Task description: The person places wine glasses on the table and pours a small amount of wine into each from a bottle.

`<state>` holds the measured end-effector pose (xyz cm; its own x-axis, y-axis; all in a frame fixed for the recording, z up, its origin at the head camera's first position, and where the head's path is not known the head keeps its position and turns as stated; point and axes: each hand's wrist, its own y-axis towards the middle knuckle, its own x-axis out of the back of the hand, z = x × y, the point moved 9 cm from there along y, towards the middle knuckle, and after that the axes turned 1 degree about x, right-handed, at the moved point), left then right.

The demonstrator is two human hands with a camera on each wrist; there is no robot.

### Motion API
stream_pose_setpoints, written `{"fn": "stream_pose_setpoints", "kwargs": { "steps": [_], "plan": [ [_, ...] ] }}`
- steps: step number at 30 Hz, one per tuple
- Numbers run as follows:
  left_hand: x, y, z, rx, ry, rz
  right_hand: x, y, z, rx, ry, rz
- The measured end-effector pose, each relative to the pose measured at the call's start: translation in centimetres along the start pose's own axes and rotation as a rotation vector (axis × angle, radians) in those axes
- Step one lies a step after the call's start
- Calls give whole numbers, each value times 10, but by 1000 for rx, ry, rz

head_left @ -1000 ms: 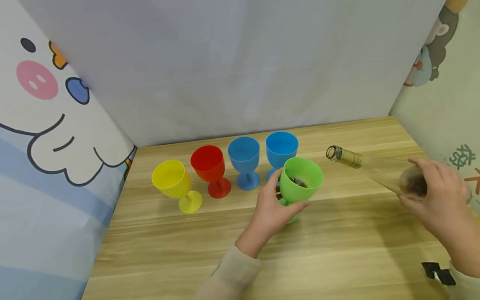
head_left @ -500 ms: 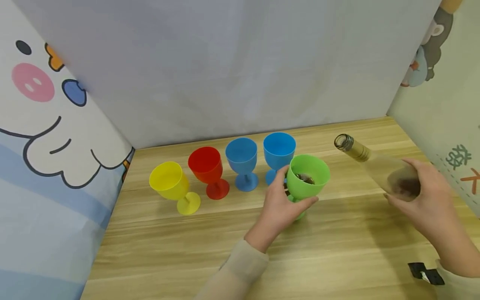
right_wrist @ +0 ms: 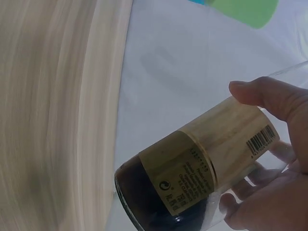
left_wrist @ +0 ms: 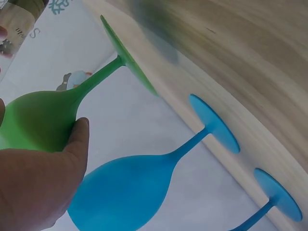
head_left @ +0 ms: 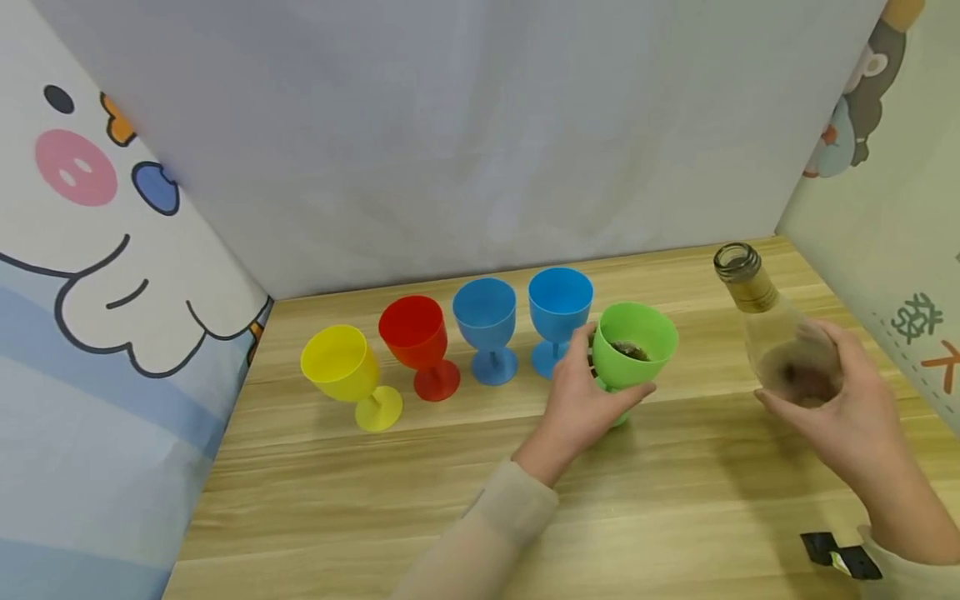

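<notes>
My left hand [head_left: 577,400] grips a green plastic goblet [head_left: 630,367] round its bowl, thumb in front. A little dark liquid lies in the bowl. In the left wrist view the goblet's foot [left_wrist: 127,57] hangs close over the tabletop, its shadow beside it. On the right, my right hand [head_left: 855,408] holds a clear glass wine bottle [head_left: 780,346] round its lower body. Its mouth points up and slightly left, apart from the goblet. Dark liquid sits at the bottom, below a printed label [right_wrist: 180,173] in the right wrist view.
To the left of the green goblet stand two blue goblets [head_left: 560,304], a red goblet [head_left: 415,337] and a yellow goblet [head_left: 345,371] in a row. A black strap piece [head_left: 840,557] shows by the right sleeve. Cloth walls [head_left: 480,150] border the wooden table [head_left: 360,500].
The bottle has swung from nearly lying flat to more upright, its mouth moving right and away from the goblet. My left hand has carried the green goblet somewhat to the right.
</notes>
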<state>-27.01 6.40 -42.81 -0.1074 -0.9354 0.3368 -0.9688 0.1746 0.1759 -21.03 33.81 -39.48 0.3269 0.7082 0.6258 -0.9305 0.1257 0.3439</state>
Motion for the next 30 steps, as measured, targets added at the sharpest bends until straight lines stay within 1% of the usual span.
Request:
{"fn": "stream_pose_setpoints", "kwargs": {
  "steps": [4, 11, 15, 20, 25, 30],
  "plan": [
    [-6, 6, 0, -4, 2, 5, -1, -5, -1, -24, 51, 4],
    [-14, 14, 3, -25, 34, -3, -3, -7, 4, -5, 113, -14],
    [-16, 17, 2, -41, 32, -16, -5, -5, 5, -9, 141, -8],
    [-19, 21, 2, -52, 23, -32, -7, -4, 8, 1, 159, -4],
    [-25, 29, 1, -43, 12, -25, -8, -6, 7, 1, 161, 0],
    [-32, 35, 1, -39, 28, -29, -8, -7, 5, 7, 162, 1]
  ]
}}
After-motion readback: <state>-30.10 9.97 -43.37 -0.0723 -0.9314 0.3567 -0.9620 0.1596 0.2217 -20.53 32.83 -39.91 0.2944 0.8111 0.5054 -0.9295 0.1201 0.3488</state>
